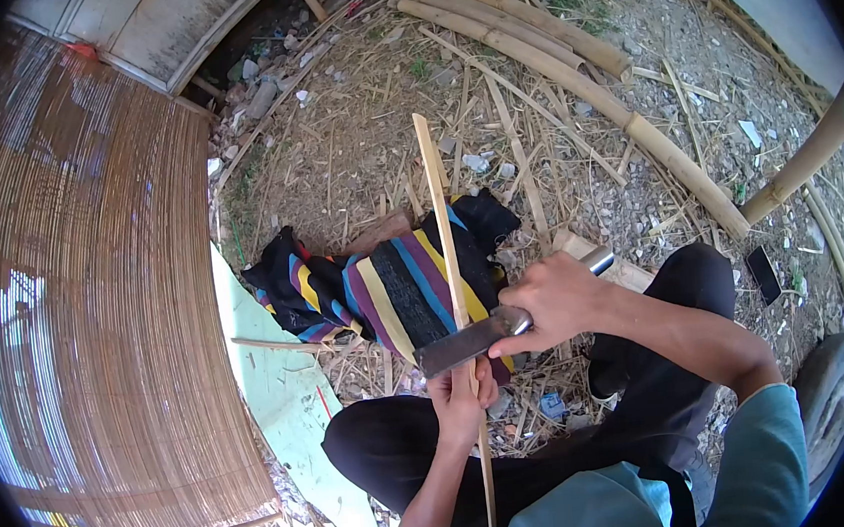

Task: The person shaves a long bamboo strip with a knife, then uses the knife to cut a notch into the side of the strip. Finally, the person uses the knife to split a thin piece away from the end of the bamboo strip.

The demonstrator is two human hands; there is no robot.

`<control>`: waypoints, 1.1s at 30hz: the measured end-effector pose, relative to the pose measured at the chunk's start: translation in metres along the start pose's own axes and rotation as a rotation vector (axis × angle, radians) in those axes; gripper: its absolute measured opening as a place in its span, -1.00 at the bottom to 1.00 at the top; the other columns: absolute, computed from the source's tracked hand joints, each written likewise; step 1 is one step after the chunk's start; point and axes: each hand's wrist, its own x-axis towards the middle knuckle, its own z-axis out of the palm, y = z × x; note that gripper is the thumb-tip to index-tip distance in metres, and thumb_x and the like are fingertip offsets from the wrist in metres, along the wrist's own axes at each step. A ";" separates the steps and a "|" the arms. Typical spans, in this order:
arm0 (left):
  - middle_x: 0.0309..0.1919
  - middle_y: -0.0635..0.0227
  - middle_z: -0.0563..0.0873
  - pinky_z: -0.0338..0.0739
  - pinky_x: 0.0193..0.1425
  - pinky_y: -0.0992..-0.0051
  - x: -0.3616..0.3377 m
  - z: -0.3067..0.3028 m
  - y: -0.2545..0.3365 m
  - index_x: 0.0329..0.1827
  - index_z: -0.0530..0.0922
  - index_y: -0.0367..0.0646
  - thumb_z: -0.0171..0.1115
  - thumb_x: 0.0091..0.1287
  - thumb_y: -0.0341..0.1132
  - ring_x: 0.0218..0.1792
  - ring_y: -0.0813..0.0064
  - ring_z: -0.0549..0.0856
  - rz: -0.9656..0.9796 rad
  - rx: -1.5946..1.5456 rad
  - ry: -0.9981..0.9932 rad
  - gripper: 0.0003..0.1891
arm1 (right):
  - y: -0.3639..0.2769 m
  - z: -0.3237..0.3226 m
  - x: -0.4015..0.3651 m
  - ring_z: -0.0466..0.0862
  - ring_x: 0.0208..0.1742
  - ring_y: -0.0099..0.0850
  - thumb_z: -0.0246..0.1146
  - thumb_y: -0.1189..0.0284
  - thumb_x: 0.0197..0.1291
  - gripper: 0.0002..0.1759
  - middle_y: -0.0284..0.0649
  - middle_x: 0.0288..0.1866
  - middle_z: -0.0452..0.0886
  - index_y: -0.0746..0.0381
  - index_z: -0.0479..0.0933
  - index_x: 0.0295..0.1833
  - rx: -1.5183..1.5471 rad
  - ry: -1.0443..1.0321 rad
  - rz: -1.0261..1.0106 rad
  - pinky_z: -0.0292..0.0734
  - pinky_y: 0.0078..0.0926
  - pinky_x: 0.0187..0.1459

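Note:
A long, thin bamboo strip (441, 212) runs upright through the middle of the view, down past my lap. Below the blade, my left hand (462, 398) is closed around the strip. My right hand (554, 304) grips the metal handle of a broad-bladed knife (461, 346), whose dark blade lies across the strip just above my left hand. Beneath the strip, a striped cloth (384, 292) in black, yellow, purple and blue lies bunched on the ground before my knees.
Several bamboo poles (567, 80) lie at the upper right. A woven screen (115, 310) stands at the left beside a pale green board (300, 415). At the right are a dark phone (763, 276) and a tire (838, 408). Bamboo scraps litter the ground.

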 end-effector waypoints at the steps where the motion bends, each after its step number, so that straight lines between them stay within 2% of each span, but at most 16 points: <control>1: -0.53 0.41 0.37 0.14 -0.69 0.64 0.000 0.000 0.000 -0.21 0.46 -0.38 -0.18 0.52 -0.16 -0.73 0.71 0.26 -0.002 0.003 0.001 -0.60 | -0.003 0.002 -0.001 0.54 -0.73 -0.19 0.20 -0.29 -0.06 -0.32 -0.21 -0.82 0.43 0.17 0.50 -0.66 -0.024 0.025 -0.004 0.45 -0.32 -0.66; 3: -0.55 0.41 0.39 0.13 -0.71 0.63 0.000 0.000 -0.002 -0.41 0.39 -0.28 -0.18 0.52 -0.15 -0.74 0.70 0.28 0.019 0.113 0.051 -0.60 | -0.007 0.004 0.000 0.54 -0.74 -0.21 0.20 -0.29 -0.06 -0.32 -0.22 -0.83 0.42 0.16 0.50 -0.67 -0.072 0.071 -0.015 0.44 -0.33 -0.67; 4: -0.58 0.45 0.38 0.16 -0.70 0.65 0.000 -0.002 -0.002 -0.23 0.48 -0.36 -0.14 0.51 -0.17 -0.73 0.73 0.28 0.040 0.163 0.038 -0.62 | -0.004 0.000 0.004 0.55 -0.73 -0.19 0.19 -0.28 -0.04 -0.32 -0.21 -0.83 0.43 0.18 0.51 -0.66 -0.053 0.079 0.080 0.47 -0.30 -0.64; 5: -0.58 0.45 0.38 0.16 -0.70 0.65 -0.001 0.001 -0.003 -0.23 0.48 -0.36 -0.14 0.51 -0.17 -0.73 0.73 0.28 0.039 0.161 0.038 -0.62 | 0.001 -0.003 0.007 0.55 -0.73 -0.19 0.19 -0.28 -0.04 -0.32 -0.21 -0.83 0.43 0.18 0.51 -0.66 -0.054 0.077 0.081 0.47 -0.30 -0.64; 7: -0.60 0.49 0.37 0.19 -0.69 0.68 0.000 0.008 -0.003 0.02 0.49 -0.40 -0.09 0.49 -0.21 -0.72 0.76 0.29 0.106 0.245 0.140 -0.63 | 0.013 -0.009 0.012 0.63 -0.62 -0.13 0.08 -0.35 -0.01 -0.26 -0.07 -0.74 0.53 0.17 0.65 -0.52 -0.002 0.104 0.331 0.57 -0.24 -0.54; 8: -0.59 0.49 0.36 0.21 -0.68 0.69 0.000 0.007 -0.003 0.19 0.42 -0.39 -0.06 0.48 -0.25 -0.71 0.79 0.28 0.108 0.267 0.121 -0.61 | 0.016 -0.011 0.011 0.63 -0.61 -0.12 0.07 -0.34 0.01 -0.25 -0.07 -0.73 0.53 0.18 0.64 -0.54 -0.013 0.080 0.312 0.57 -0.22 -0.53; 9: -0.59 0.49 0.36 0.21 -0.68 0.69 0.000 0.007 -0.003 0.19 0.42 -0.39 -0.06 0.48 -0.25 -0.71 0.79 0.28 0.113 0.265 0.118 -0.61 | 0.015 -0.011 0.009 0.63 -0.61 -0.12 0.07 -0.34 0.01 -0.25 -0.07 -0.73 0.53 0.18 0.64 -0.54 -0.018 0.084 0.310 0.57 -0.22 -0.53; 11: -0.61 0.51 0.37 0.21 -0.68 0.69 0.001 0.007 -0.003 0.15 0.44 -0.39 -0.06 0.48 -0.27 -0.72 0.78 0.30 0.105 0.286 0.148 -0.64 | 0.011 -0.006 0.005 0.59 -0.66 -0.14 0.17 -0.27 -0.01 -0.31 -0.15 -0.79 0.47 0.21 0.56 -0.61 0.040 -0.006 0.134 0.52 -0.23 -0.56; 15: -0.64 0.54 0.38 0.20 -0.69 0.69 0.003 -0.001 -0.010 0.14 0.46 -0.38 -0.02 0.46 -0.31 -0.72 0.80 0.31 0.134 0.361 0.115 -0.67 | -0.001 -0.001 0.000 0.57 -0.68 -0.13 0.14 -0.32 -0.04 -0.30 -0.13 -0.79 0.47 0.16 0.56 -0.62 -0.055 -0.076 0.052 0.47 -0.28 -0.60; 17: -0.67 0.62 0.42 0.21 -0.65 0.73 0.005 0.002 -0.006 0.08 0.52 -0.32 0.10 0.40 -0.32 -0.69 0.85 0.36 0.131 0.359 0.184 -0.71 | 0.002 0.000 0.002 0.60 -0.63 -0.12 0.11 -0.35 -0.04 -0.26 -0.09 -0.75 0.49 0.18 0.59 -0.58 -0.035 -0.078 0.113 0.50 -0.27 -0.56; 20: -0.66 0.61 0.44 0.20 -0.66 0.73 0.007 0.006 -0.001 0.04 0.53 -0.33 0.12 0.39 -0.32 -0.70 0.85 0.36 0.153 0.393 0.224 -0.72 | 0.004 -0.004 0.007 0.67 -0.48 -0.11 0.05 -0.40 -0.04 -0.19 -0.02 -0.65 0.56 0.21 0.64 -0.48 -0.026 -0.116 0.263 0.57 -0.27 -0.45; 23: -0.65 0.61 0.44 0.20 -0.66 0.73 0.005 0.005 0.000 -0.05 0.55 -0.32 0.14 0.38 -0.32 -0.69 0.85 0.37 0.156 0.347 0.232 -0.77 | 0.001 -0.001 0.006 0.67 -0.49 -0.11 0.04 -0.40 -0.04 -0.19 -0.04 -0.66 0.57 0.21 0.65 -0.48 0.072 -0.169 0.236 0.57 -0.27 -0.45; 25: -0.65 0.61 0.44 0.20 -0.66 0.73 0.003 0.002 -0.004 -0.08 0.56 -0.31 0.14 0.38 -0.33 -0.69 0.86 0.37 0.162 0.382 0.217 -0.79 | 0.002 -0.002 0.005 0.66 -0.52 -0.12 0.04 -0.40 -0.04 -0.19 -0.04 -0.66 0.56 0.20 0.65 -0.48 0.074 -0.189 0.151 0.56 -0.27 -0.47; 27: -0.65 0.62 0.44 0.19 -0.66 0.73 0.003 0.002 -0.004 -0.11 0.57 -0.31 0.15 0.37 -0.34 -0.69 0.86 0.37 0.163 0.412 0.203 -0.81 | -0.003 -0.005 0.003 0.65 -0.56 -0.13 0.05 -0.40 -0.04 -0.20 -0.04 -0.69 0.55 0.20 0.64 -0.50 -0.053 -0.129 0.109 0.56 -0.27 -0.49; 30: -0.65 0.60 0.46 0.20 -0.67 0.73 0.006 0.007 0.002 -0.18 0.58 -0.29 0.15 0.37 -0.35 -0.69 0.85 0.38 0.177 0.422 0.238 -0.84 | -0.004 -0.004 0.006 0.64 -0.59 -0.13 0.06 -0.39 -0.05 -0.20 -0.05 -0.71 0.54 0.20 0.64 -0.50 -0.047 -0.130 0.177 0.55 -0.28 -0.51; 33: -0.64 0.60 0.47 0.20 -0.66 0.73 0.006 0.003 0.000 -0.18 0.58 -0.29 0.14 0.37 -0.36 -0.69 0.85 0.39 0.182 0.395 0.222 -0.84 | -0.003 -0.003 0.005 0.64 -0.60 -0.13 0.07 -0.39 -0.06 -0.21 -0.06 -0.72 0.53 0.20 0.63 -0.51 -0.079 -0.086 0.109 0.55 -0.28 -0.52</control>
